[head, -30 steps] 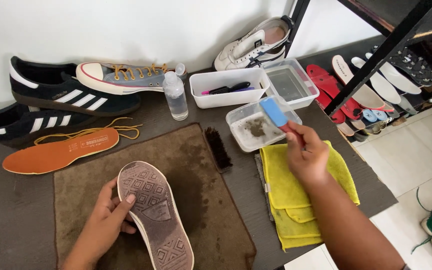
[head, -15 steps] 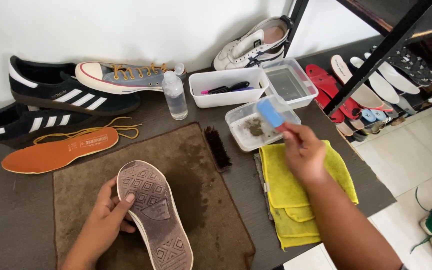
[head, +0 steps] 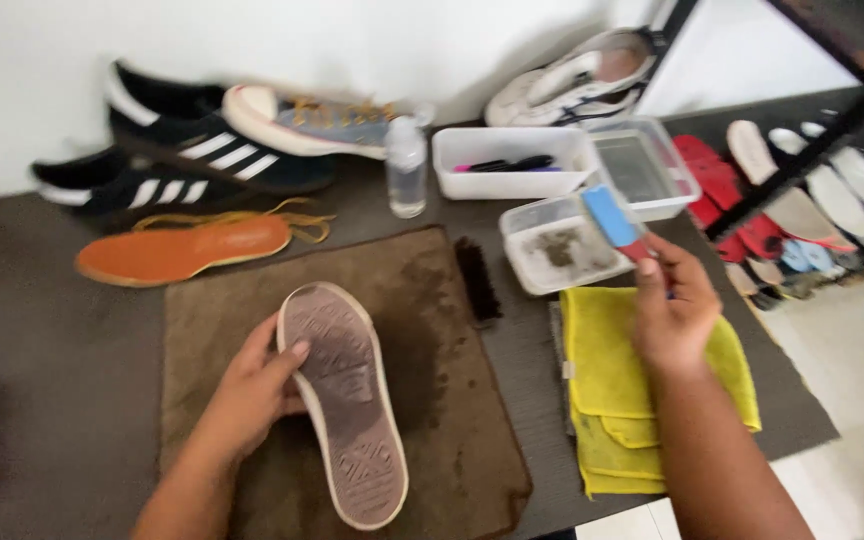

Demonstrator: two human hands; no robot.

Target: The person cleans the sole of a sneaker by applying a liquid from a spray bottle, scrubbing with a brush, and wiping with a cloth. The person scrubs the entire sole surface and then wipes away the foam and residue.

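Head view: we see a shoe [head: 344, 400] lying sole-up on a brown mat [head: 452, 400], toe end toward the near edge, grey tread facing us. Our left hand [head: 257, 385] grips the shoe along its left side, fingers curled over the sole's rim with the thumb on the tread near the heel end. Our right hand [head: 674, 315] is raised over a yellow cloth [head: 612, 400], fingers closed around the red handle of a small brush [head: 617, 222] whose blue head points up and away, over the near corner of a clear tub [head: 557, 255] holding a dirty residue. The cloth lies folded just right of the mat; a dark brush [head: 476, 280] lies along the mat's right edge, between mat and tub. Farther back stand a white tray [head: 512, 160] containing dark tools, a clear lidded box [head: 642, 170] to its right, and a small clear bottle [head: 406, 165] to its left. On the left, an orange insole [head: 184, 250] rests beside yellow laces, with black striped sneakers [head: 192, 150] and a grey canvas shoe [head: 317, 120] against the far wall. White sneakers [head: 577, 85] sit at far right; sandals [head: 812, 200] line the floor beyond the table edge.
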